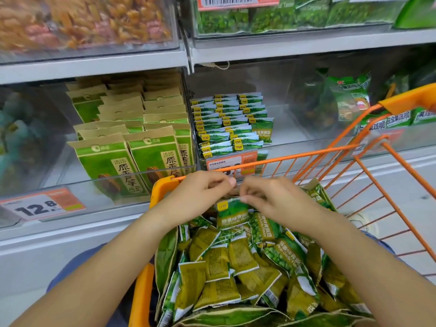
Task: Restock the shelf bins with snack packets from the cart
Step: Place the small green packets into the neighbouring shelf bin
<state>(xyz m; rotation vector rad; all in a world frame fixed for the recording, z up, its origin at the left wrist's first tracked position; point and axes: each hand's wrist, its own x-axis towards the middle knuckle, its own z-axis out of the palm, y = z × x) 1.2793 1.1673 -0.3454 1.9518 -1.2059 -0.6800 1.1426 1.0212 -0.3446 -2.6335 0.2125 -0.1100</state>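
- Head view looks down on a shop shelving unit of pale grey metal, with clear plastic bins in rows and an orange wire cart [368,175] pushed up against it.
- Far left, a price tag [41,206] reading 12.8 is fixed to the front lip of the lower shelf [59,230]; the bin above it is blurred.
- Next along, a clear bin [132,138] holds upright brown-and-green paper packs in tidy rows.
- Above it, an upper bin [89,22] holds orange and pink snacks, out of focus.
- Left hand [198,197] has its fingers curled, pinching something small at the cart's front rim; what exactly it grips is hard to tell.
- Centre, a narrower bin [233,123] holds small green snack packets standing in rows, with an orange label [232,162] at its front.
- Right hand [276,199] meets the left, fingers bent and pinching the top edge of one green snack packet [232,212], which hangs upright just above the pile.
- Loose packets [247,267] fill the cart in a jumbled heap, many lying face down.
- Right, further bins [349,100] hold larger green bags behind the cart's handle.
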